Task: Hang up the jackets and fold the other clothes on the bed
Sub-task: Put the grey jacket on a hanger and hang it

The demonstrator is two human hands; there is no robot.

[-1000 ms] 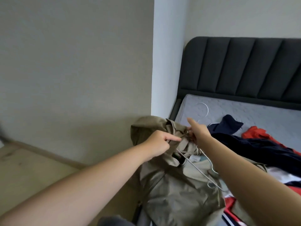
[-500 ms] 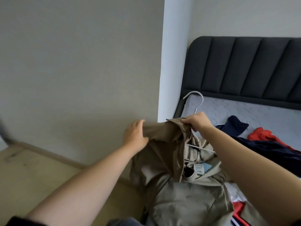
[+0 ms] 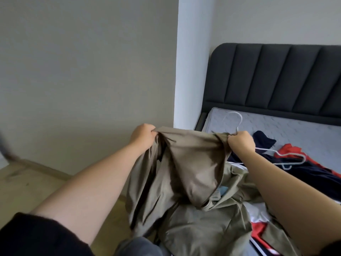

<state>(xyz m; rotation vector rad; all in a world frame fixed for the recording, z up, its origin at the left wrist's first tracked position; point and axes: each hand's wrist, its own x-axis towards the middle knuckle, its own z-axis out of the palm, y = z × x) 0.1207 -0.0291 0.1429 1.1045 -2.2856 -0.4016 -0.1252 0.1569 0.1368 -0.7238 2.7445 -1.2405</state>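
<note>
Khaki jacket (image 3: 193, 163), white hanger (image 3: 267, 149), tag (image 3: 215, 197) unreadable

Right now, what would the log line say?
left hand: grips khaki jacket | right hand: grips jacket edge and white hanger | unfolded: navy garment, red garment on mattress

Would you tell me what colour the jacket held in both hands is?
The jacket is khaki; head view.

Open floor (image 3: 27, 185) at 8 o'clock, plenty of room there. The wall (image 3: 83, 71) blocks 11, headboard (image 3: 276, 76) blocks 2. Bare mattress (image 3: 304, 130) strip at 3 is passable; clothes pile (image 3: 313, 172) clutters 4 o'clock.
</note>
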